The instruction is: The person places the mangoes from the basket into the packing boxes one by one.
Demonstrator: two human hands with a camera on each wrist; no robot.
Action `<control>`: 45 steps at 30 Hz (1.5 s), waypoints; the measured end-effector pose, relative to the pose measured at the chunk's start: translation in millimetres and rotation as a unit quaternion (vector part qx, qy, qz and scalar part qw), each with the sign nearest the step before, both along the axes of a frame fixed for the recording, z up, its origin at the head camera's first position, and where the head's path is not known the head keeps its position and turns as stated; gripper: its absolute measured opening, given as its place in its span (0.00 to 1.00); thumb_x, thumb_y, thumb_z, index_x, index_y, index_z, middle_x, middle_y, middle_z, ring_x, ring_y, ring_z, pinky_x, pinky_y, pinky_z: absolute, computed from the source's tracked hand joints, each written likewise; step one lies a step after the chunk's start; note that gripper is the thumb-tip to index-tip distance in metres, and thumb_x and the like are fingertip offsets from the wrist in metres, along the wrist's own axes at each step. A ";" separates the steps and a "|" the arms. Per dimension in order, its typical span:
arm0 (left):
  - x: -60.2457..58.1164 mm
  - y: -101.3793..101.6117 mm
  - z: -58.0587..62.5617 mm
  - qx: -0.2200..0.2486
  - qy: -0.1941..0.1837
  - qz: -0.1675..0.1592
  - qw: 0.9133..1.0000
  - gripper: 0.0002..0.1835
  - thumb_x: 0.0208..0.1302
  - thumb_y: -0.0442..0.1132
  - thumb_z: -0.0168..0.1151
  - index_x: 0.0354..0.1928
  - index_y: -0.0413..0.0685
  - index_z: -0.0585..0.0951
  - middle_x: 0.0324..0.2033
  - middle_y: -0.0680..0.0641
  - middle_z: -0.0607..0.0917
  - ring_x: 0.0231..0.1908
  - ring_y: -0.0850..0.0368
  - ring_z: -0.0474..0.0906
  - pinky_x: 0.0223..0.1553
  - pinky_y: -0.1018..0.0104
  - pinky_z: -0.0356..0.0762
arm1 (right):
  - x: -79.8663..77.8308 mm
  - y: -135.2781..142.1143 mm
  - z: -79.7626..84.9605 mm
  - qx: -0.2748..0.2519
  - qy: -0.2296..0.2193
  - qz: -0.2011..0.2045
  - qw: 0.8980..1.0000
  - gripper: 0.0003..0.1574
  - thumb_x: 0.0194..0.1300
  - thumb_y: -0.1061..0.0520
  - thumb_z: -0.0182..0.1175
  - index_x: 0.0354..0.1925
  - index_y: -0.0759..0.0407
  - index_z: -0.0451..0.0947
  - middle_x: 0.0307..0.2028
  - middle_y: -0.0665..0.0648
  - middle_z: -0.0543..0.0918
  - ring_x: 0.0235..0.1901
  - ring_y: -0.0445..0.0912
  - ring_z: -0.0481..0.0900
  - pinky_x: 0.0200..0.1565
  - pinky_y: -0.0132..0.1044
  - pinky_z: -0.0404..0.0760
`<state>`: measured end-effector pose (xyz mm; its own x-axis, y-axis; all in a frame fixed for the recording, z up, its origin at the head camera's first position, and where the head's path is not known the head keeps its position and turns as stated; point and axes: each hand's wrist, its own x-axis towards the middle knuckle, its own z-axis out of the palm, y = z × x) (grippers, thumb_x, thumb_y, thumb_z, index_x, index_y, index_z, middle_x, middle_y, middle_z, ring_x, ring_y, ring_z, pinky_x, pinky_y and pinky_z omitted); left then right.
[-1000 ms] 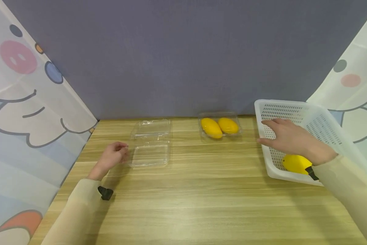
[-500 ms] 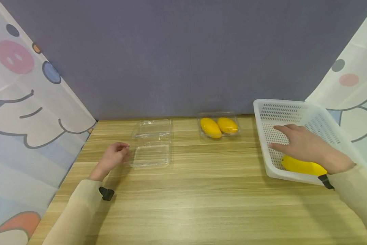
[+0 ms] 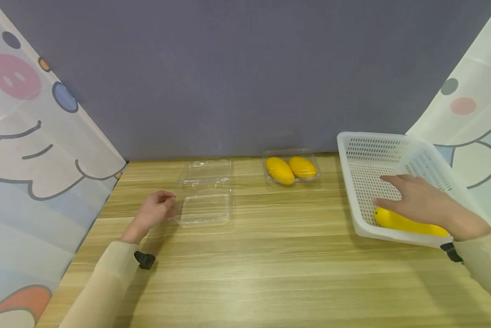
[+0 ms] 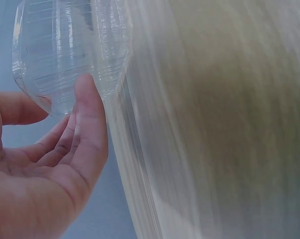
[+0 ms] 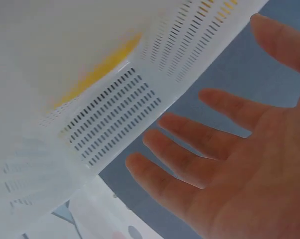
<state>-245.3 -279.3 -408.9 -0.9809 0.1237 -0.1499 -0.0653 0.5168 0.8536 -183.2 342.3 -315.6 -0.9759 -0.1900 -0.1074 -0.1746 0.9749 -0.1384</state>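
My left hand [image 3: 153, 212] pinches the left edge of an open clear plastic clamshell box [image 3: 206, 208], which lies on the table with its lid folded back. In the left wrist view, thumb and fingers meet at the corner of the clear box [image 4: 73, 55]. My right hand [image 3: 421, 200] hovers with fingers spread over a white slotted basket [image 3: 354, 200] and holds nothing. Below it in the basket lies long yellow fruit [image 3: 405, 225] with a dark dot at one end, partly hidden by the hand. The right wrist view shows the palm and fingers of the right hand [image 5: 229, 154] apart from the basket.
A second clear box [image 3: 291, 152] with two yellow mangoes [image 3: 280, 171] stands at the back of the wooden table [image 3: 262, 264]. A grey panel [image 3: 237, 82] rises behind. Printed curtains [image 3: 20, 136] hang on both sides.
My right hand has moved right and slightly down over the basket, uncovering more of the yellow fruit. The left hand stays at the clear box's edge.
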 end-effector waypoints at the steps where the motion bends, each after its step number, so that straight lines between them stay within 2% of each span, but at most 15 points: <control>1: 0.2 0.3 0.1 0.000 0.001 0.000 1.000 0.24 0.79 0.39 0.48 0.66 0.25 0.66 0.44 0.34 0.78 0.32 0.53 0.75 0.35 0.59 0.81 | 0.4 1.4 -0.8 0.002 -0.001 -0.001 1.000 0.52 0.71 0.34 0.59 0.70 0.75 0.62 0.64 0.85 0.65 0.60 0.78 0.65 0.57 0.75 0.65; 13: 4.3 2.9 -1.0 0.013 0.014 0.004 1.000 0.24 0.80 0.41 0.48 0.66 0.26 0.66 0.41 0.34 0.79 0.30 0.52 0.75 0.33 0.58 0.82 | 3.7 19.4 -16.2 0.015 -0.010 -0.008 1.000 0.56 0.68 0.32 0.61 0.69 0.78 0.62 0.61 0.86 0.67 0.58 0.79 0.67 0.55 0.76 0.67; 21: 2.6 4.6 -4.1 0.017 0.009 0.003 1.000 0.24 0.81 0.40 0.47 0.66 0.26 0.66 0.47 0.30 0.78 0.38 0.45 0.80 0.37 0.58 0.84 | 3.7 32.5 -24.0 0.022 -0.022 -0.006 0.999 0.56 0.67 0.31 0.61 0.68 0.78 0.63 0.61 0.86 0.67 0.58 0.81 0.66 0.54 0.77 0.67; 32: 4.4 11.1 -4.4 0.024 0.007 -0.004 1.000 0.24 0.81 0.39 0.47 0.67 0.26 0.66 0.46 0.30 0.78 0.37 0.46 0.79 0.35 0.59 0.84 | 3.3 38.2 -34.1 -0.006 -0.049 -0.014 0.999 0.59 0.64 0.31 0.64 0.68 0.78 0.64 0.61 0.86 0.68 0.58 0.81 0.67 0.52 0.76 0.69; 39: 5.6 12.2 -5.3 0.026 0.007 -0.006 1.000 0.24 0.80 0.39 0.47 0.66 0.26 0.66 0.46 0.30 0.78 0.36 0.46 0.79 0.34 0.60 0.83 | 3.9 39.5 -39.8 -0.020 -0.065 -0.008 0.998 0.56 0.64 0.34 0.65 0.66 0.79 0.65 0.58 0.85 0.72 0.56 0.79 0.70 0.51 0.73 0.71; 45: 6.4 12.9 -4.1 0.028 0.004 -0.007 1.000 0.24 0.80 0.39 0.47 0.67 0.26 0.65 0.44 0.32 0.78 0.34 0.49 0.77 0.33 0.61 0.81 | 4.8 38.6 -41.3 -0.020 -0.072 0.012 0.997 0.53 0.64 0.37 0.66 0.64 0.81 0.66 0.53 0.78 0.78 0.50 0.69 0.77 0.47 0.64 0.76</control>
<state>-238.9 -266.4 -412.9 -0.9801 0.1454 -0.1354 -0.0523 0.4689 0.8817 -178.4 381.0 -356.9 -0.9463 -0.2190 -0.2380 -0.1725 0.9642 -0.2015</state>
